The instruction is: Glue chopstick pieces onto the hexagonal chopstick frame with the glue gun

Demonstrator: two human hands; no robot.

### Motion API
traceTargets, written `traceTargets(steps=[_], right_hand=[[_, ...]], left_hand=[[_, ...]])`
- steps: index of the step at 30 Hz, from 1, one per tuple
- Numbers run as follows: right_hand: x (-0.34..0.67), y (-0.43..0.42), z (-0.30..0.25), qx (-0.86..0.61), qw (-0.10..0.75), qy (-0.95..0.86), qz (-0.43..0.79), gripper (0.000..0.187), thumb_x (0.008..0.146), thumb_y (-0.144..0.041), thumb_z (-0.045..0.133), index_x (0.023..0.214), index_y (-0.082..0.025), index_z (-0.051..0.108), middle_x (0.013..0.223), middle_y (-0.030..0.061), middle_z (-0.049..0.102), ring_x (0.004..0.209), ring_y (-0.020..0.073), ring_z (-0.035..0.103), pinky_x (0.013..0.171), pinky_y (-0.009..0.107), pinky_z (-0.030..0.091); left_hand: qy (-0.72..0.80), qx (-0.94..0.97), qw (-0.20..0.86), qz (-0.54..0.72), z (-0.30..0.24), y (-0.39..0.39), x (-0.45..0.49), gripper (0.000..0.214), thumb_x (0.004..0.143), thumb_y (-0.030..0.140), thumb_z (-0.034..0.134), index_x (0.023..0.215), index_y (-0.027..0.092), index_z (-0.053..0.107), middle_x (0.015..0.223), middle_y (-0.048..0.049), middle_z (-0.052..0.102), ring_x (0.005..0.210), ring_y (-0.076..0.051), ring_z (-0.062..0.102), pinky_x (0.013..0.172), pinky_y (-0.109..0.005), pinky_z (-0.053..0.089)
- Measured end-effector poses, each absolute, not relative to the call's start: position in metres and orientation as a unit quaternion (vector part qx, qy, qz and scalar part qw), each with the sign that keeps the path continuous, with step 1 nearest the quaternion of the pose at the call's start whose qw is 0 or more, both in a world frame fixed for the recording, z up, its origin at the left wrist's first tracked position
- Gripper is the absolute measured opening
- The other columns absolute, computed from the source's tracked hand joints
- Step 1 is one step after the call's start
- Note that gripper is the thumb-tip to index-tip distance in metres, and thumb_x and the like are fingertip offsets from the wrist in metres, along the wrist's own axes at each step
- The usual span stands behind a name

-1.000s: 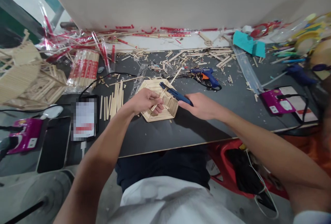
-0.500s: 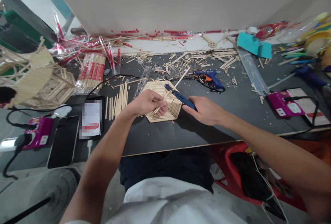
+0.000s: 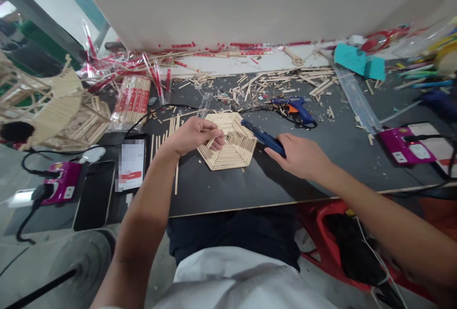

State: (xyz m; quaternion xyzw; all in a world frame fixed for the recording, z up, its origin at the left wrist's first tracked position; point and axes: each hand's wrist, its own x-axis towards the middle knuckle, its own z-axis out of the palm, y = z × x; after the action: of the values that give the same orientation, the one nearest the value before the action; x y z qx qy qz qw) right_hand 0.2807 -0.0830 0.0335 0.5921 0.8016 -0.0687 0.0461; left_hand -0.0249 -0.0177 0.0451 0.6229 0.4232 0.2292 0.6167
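Pinching a stick (image 3: 223, 122), now missing its far length and so apparently cut, in the left hand (image 3: 200, 135) over the left side of the wooden panel (image 3: 232, 156) on the worktop (image 3: 214, 192), and clasping blue pliers (image 3: 266, 138) in the right hand (image 3: 302, 155), just drawn off rightward.

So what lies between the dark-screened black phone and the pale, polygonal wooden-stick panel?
Head view: a lit black-framed phone, loose pale wooden sticks, and the left forearm crossing above.
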Motion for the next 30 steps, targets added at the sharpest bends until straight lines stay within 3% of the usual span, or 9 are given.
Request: traceTargets(steps=[8,11,16,23,30], right_hand=[[0.298,-0.115,0.023,0.635,0.046,0.767,0.075,0.073,0.100,-0.059,0.042,0.137,0.003,0.052,0.126,0.0334,0.063,0.111,0.0455,0.061,0.087,0.053,0.050],[0.293,-0.111,0.035,0.610,0.005,0.791,0.048,0.061,0.102,-0.053,0.040,0.129,-0.003,0.062,0.130,0.0294,0.063,0.116,0.0432,0.058,0.093,0.053,0.049],[0.273,-0.046,0.060,0.534,-0.064,0.843,-0.008,0.043,0.106,-0.033,0.037,0.120,-0.011,0.072,0.121,0.0210,0.068,0.118,0.0337,0.059,0.108,0.049,0.042],[0.229,0.066,0.047,0.494,0.008,0.869,0.018,0.036,0.098,-0.009,0.043,0.110,-0.014,0.078,0.115,0.0192,0.069,0.114,0.0348,0.060,0.088,0.044,0.050],[0.209,0.088,0.031,0.452,0.053,0.887,0.079,0.038,0.093,-0.002,0.040,0.097,-0.009,0.077,0.108,0.0203,0.073,0.105,0.0302,0.061,0.085,0.042,0.046]], left_hand=[[0.502,0.641,0.448,0.369,0.019,-0.008,-0.013,0.023,0.090,0.034,0.067,0.079,0.015,0.076,0.082,-0.0090,0.079,0.073,-0.015,0.071,0.067,-0.027,0.054],[0.506,0.662,0.396,0.387,0.025,-0.010,-0.009,0.024,0.091,0.033,0.064,0.079,0.016,0.077,0.084,-0.0084,0.080,0.076,-0.016,0.071,0.070,-0.027,0.054],[0.490,0.665,0.410,0.386,0.020,-0.012,0.001,0.023,0.089,0.032,0.063,0.077,0.017,0.076,0.083,-0.0070,0.080,0.078,-0.016,0.072,0.073,-0.027,0.055],[0.482,0.640,0.434,0.413,0.009,-0.011,0.001,0.023,0.089,0.035,0.066,0.082,0.017,0.077,0.084,-0.0071,0.079,0.076,-0.016,0.070,0.073,-0.029,0.054],[0.472,0.655,0.394,0.440,0.003,-0.005,-0.002,0.013,0.088,0.028,0.070,0.086,0.018,0.078,0.092,-0.0063,0.078,0.086,-0.018,0.069,0.083,-0.033,0.053]])
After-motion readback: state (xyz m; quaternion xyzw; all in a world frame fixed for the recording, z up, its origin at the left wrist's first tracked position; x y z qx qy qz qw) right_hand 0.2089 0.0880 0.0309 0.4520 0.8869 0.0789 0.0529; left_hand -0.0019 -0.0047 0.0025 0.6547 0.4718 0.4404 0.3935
